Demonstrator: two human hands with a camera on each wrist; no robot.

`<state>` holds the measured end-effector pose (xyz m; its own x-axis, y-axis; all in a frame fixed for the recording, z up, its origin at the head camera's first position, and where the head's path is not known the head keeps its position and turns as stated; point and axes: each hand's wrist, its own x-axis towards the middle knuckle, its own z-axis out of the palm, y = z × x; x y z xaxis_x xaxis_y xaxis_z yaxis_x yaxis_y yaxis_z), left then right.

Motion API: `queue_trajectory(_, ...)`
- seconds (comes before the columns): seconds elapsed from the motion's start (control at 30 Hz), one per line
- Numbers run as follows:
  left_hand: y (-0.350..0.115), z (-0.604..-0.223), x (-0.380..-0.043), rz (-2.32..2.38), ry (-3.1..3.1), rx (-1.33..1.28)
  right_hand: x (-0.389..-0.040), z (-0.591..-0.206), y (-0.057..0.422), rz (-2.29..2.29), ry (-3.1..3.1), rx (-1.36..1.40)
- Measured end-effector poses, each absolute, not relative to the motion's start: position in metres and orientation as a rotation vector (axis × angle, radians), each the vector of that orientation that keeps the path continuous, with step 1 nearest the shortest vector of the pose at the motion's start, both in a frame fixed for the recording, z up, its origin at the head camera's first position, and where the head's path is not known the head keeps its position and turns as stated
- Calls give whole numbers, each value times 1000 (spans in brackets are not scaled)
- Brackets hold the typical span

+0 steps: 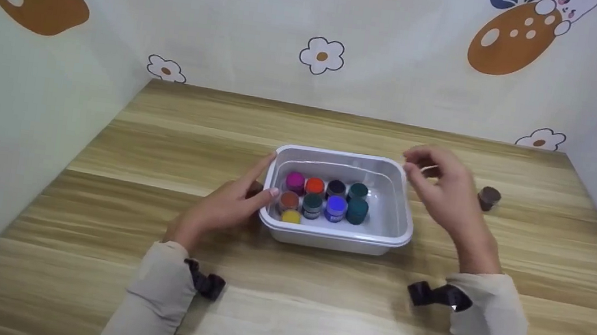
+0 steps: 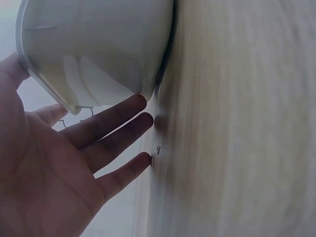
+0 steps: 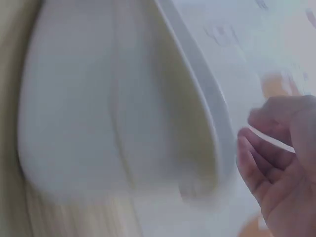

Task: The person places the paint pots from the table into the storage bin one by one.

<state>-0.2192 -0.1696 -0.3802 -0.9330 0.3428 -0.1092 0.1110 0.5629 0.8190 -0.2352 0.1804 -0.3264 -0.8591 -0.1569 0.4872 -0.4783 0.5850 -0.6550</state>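
Note:
A white plastic tub (image 1: 329,241) stands on the table, holding several small paint jars: among them a magenta jar (image 1: 295,182), an orange-red jar (image 1: 315,186), a blue jar (image 1: 335,208) and a yellow jar (image 1: 291,217). My left hand (image 1: 225,204) rests against the tub's left side, thumb at the rim. In the left wrist view its fingers (image 2: 116,118) reach out fairly straight under the rim. Beside the tub's back right corner, my right hand (image 1: 441,190) hovers with fingers loosely bent and nothing visible between them. A dark brown jar (image 1: 489,198) lies just right of that hand.
The wood-grain table (image 1: 314,317) is backed by a pale curtain (image 1: 393,42) printed with flowers and oranges. Plain walls border both sides. A black wrist camera (image 1: 205,281) is strapped over the left sleeve, another black camera (image 1: 439,296) over the right.

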Motion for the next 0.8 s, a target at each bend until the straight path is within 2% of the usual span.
queue_trajectory(0.23, -170, -381, -220, 1332, 2526, 388, -241, -343, 248, 1156, -2421, 23)
queue_trajectory(0.37, -170, -381, -219, 1333, 2528, 383, -247, -363, 275, 1161, -2493, -166)
queue_trajectory(0.53, -171, -381, -218, 1320, 2542, 387, -254, -382, 294, 1183, -2526, -209)
queue_trajectory(0.8, -171, -380, -218, 1331, 2542, 406, -258, -393, 314, 1266, -2588, -234)
